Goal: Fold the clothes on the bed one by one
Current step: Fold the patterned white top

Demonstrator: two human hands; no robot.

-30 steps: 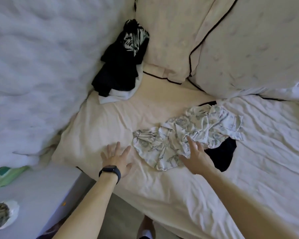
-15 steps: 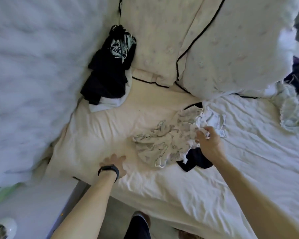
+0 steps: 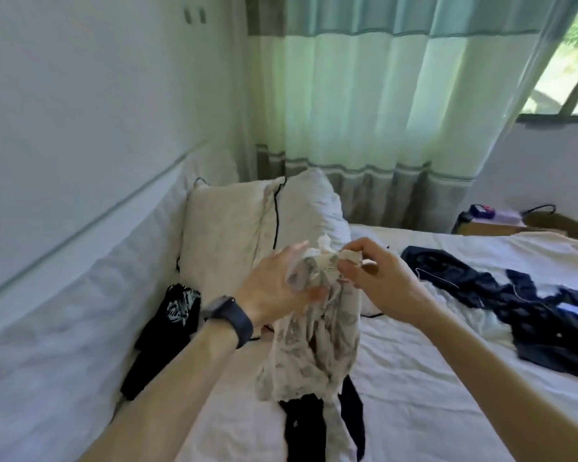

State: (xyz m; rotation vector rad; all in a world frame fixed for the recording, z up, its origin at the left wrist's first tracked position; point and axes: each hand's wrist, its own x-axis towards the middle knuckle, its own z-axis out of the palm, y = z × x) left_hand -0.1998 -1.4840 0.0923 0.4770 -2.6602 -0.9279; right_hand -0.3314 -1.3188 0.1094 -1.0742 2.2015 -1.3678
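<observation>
Nearest the camera, both forearms reach out over the bed (image 3: 414, 378), whose white sheet is wrinkled. A dark watch (image 3: 229, 316) sits on the left wrist. Between the hands the pale floral garment (image 3: 314, 345) hangs bunched, lifted above the sheet near the bed's left side. The right hand (image 3: 377, 278) pinches its top edge between thumb and curled fingers. The left hand (image 3: 274, 288) lies against the cloth with fingers stretched nearly straight. Blur hides whether it actually grips. Under the garment's lower hem shows black cloth (image 3: 302, 425); I cannot tell whether it hangs or lies on the sheet.

To the left, a black pile (image 3: 167, 328) with a patterned piece on top rests against the padded headboard (image 3: 64, 311), close beside the left forearm. To the right, dark blue clothes (image 3: 531, 305) sprawl across the sheet, well apart from the hands. Bare sheet lies between them and the floral garment, and more in front of the right forearm.

Behind the hands two pillows (image 3: 227, 235) stand propped, edged with black piping. Beyond the bed's far edge a low table (image 3: 514, 221) holds small items, too blurred to name. A green-and-white curtain (image 3: 364, 95) covers the far wall, with a barred window (image 3: 574, 61) at the upper right.
</observation>
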